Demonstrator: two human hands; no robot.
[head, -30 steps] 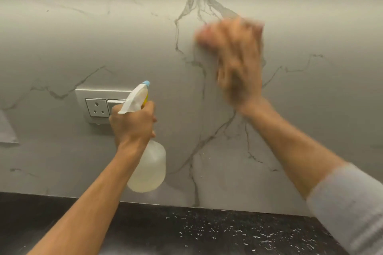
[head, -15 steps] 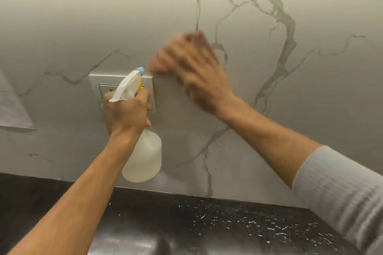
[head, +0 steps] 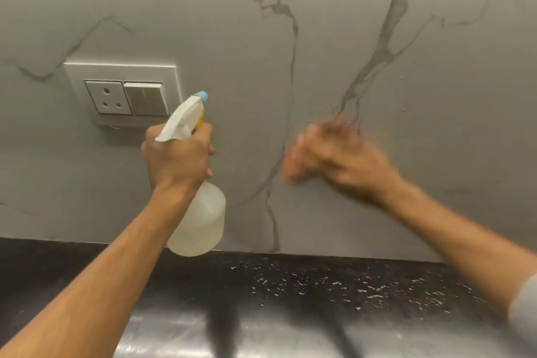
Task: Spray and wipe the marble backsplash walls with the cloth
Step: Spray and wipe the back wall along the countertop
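Two hands (right (head: 334,154) blurred), one spray bottle (head: 197,218).

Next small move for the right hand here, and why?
Probably sweep the right hand up and right along the marble backsplash: droplets sit on the wall just above it, beside the dark vein. The hand is motion-blurred and the cloth can't be made out. The left hand holds the spray bottle.

A grey socket plate (head: 122,93) sits above a speckled black countertop (head: 319,293).
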